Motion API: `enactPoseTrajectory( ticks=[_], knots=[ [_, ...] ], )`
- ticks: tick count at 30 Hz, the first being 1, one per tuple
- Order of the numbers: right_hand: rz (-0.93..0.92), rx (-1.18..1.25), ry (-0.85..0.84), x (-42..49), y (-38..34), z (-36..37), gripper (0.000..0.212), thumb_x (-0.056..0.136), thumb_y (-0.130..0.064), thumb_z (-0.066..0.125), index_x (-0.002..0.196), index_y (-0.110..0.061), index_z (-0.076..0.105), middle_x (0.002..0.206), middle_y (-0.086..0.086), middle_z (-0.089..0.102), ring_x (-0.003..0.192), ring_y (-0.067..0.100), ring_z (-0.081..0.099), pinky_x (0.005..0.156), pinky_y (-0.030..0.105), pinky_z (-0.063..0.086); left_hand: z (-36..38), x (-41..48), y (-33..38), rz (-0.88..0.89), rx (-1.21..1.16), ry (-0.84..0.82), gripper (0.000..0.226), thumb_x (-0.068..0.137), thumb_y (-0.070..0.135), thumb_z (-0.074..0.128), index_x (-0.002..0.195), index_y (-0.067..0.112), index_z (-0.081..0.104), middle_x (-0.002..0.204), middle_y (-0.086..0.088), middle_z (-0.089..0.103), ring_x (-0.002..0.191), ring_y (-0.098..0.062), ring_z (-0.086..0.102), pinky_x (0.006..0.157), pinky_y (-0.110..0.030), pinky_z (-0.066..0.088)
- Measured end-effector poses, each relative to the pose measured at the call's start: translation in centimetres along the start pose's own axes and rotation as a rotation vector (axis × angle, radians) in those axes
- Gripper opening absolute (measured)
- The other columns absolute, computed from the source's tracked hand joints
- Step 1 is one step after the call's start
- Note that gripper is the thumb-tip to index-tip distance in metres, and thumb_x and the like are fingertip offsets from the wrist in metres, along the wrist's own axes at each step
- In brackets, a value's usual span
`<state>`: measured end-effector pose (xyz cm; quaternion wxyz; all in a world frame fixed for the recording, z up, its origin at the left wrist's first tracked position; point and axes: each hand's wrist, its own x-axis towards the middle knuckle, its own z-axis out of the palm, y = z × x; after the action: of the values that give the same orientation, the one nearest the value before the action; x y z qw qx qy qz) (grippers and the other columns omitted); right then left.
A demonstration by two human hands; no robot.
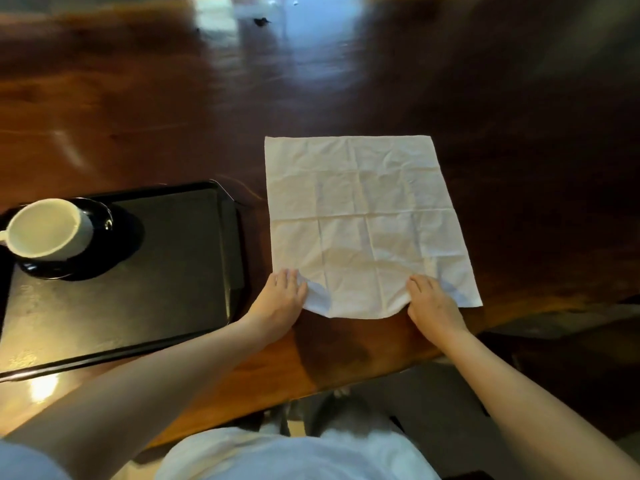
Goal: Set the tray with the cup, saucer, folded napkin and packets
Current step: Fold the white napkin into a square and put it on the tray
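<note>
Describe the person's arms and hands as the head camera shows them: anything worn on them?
Both forearms are bare, and no watch, ring or glove shows on the left hand or the right hand. A pale bluish short sleeve edges the left upper arm. The right arm's sleeve is out of frame.

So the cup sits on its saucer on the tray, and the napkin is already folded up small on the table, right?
Not quite. The head view shows the napkin spread open flat on the table, both hands pinching its near edge. The cup does sit on its saucer on the tray.
</note>
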<state>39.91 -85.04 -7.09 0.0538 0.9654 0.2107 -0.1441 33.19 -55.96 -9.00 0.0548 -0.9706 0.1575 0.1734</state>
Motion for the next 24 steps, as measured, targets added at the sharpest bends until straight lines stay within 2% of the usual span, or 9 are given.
enactPoseTrajectory(
  ticks=[3,7,9,11,15,17,19,22,24],
  knots=[
    [-0.012,0.013,0.015,0.3,0.7,0.1,0.044,0.078,-0.026,0.062,0.116,-0.005,0.053,0.117,0.009,0.056,0.109,0.025,0.054,0.073,0.031,0.055,-0.2,-0.1,0.2,0.010,-0.046,-0.003,0.044,0.086,0.004,0.049,0.130,-0.001,0.042,0.134,-0.031,0.047,0.117,-0.045,0.051,0.089,-0.047,0.051],
    [-0.081,-0.078,-0.006,0.8,1.5,0.2,0.053,0.069,-0.046,0.067,0.103,-0.007,0.057,0.101,0.009,0.059,0.091,0.026,0.057,0.064,0.033,0.052,-1.5,0.5,0.1,-0.095,-0.148,0.049,0.034,0.087,0.004,0.047,0.121,0.005,0.053,0.120,-0.014,0.059,0.109,-0.031,0.059,0.079,-0.038,0.053],
    [-0.104,-0.093,0.001,1.2,1.9,0.0,0.045,0.065,-0.041,0.072,0.094,-0.009,0.058,0.091,0.009,0.060,0.081,0.026,0.057,0.059,0.033,0.050,-2.6,1.0,-0.4,-0.183,-0.314,0.055,0.023,0.091,0.008,0.040,0.106,0.010,0.058,0.102,-0.007,0.065,0.094,-0.028,0.064,0.074,-0.037,0.051],
    [-0.127,-0.086,0.045,2.0,2.9,-0.3,0.031,0.063,-0.021,0.076,0.086,-0.008,0.059,0.083,0.011,0.061,0.072,0.027,0.057,0.054,0.033,0.048,-3.7,1.4,-1.3,-0.276,-0.492,0.058,0.021,0.095,0.017,0.042,0.097,0.013,0.062,0.090,-0.005,0.069,0.083,-0.026,0.065,0.071,-0.037,0.050],
    [-0.180,-0.053,0.048,5.2,6.3,-1.6,0.021,0.068,0.006,0.065,0.084,-0.007,0.062,0.079,0.010,0.060,0.069,0.028,0.057,0.053,0.033,0.043,-5.8,1.9,-3.3,-0.444,-0.811,0.082,0.021,0.094,0.020,0.053,0.099,0.010,0.071,0.093,-0.005,0.072,0.087,-0.020,0.065,0.079,-0.037,0.053],
    [-0.120,0.070,-0.012,7.2,8.1,-2.5,0.018,0.080,0.001,0.050,0.090,-0.011,0.060,0.089,0.006,0.061,0.081,0.027,0.057,0.059,0.033,0.040,-6.6,2.1,-3.5,-0.491,-0.880,0.111,0.020,0.093,0.020,0.056,0.098,0.008,0.071,0.093,-0.006,0.072,0.087,-0.020,0.065,0.081,-0.038,0.053],
    [-0.027,0.219,-0.096,8.9,9.5,-3.6,0.018,0.085,-0.007,0.043,0.080,-0.017,0.057,0.082,0.002,0.061,0.075,0.025,0.057,0.057,0.031,0.040,-7.2,2.2,-3.4,-0.523,-0.916,0.133,0.020,0.092,0.021,0.057,0.094,0.008,0.072,0.090,-0.008,0.072,0.085,-0.022,0.065,0.080,-0.039,0.052],
    [-0.006,0.318,-0.196,11.4,11.4,-6.2,0.025,0.087,-0.017,0.050,0.064,-0.024,0.051,0.066,-0.004,0.054,0.062,0.017,0.053,0.050,0.027,0.034,-7.9,2.4,-3.7,-0.582,-0.970,0.152,0.022,0.091,0.022,0.057,0.092,0.005,0.072,0.088,-0.013,0.071,0.083,-0.026,0.065,0.079,-0.042,0.051],
    [-0.023,0.402,-0.250,13.2,12.6,-7.9,0.023,0.086,-0.020,0.058,0.064,-0.027,0.054,0.069,-0.006,0.055,0.068,0.017,0.055,0.053,0.027,0.038,-8.6,2.6,-4.0,-0.629,-1.037,0.216,0.017,0.091,0.019,0.058,0.095,0.009,0.071,0.087,-0.006,0.069,0.084,-0.022,0.063,0.075,-0.033,0.051]
  ],
)
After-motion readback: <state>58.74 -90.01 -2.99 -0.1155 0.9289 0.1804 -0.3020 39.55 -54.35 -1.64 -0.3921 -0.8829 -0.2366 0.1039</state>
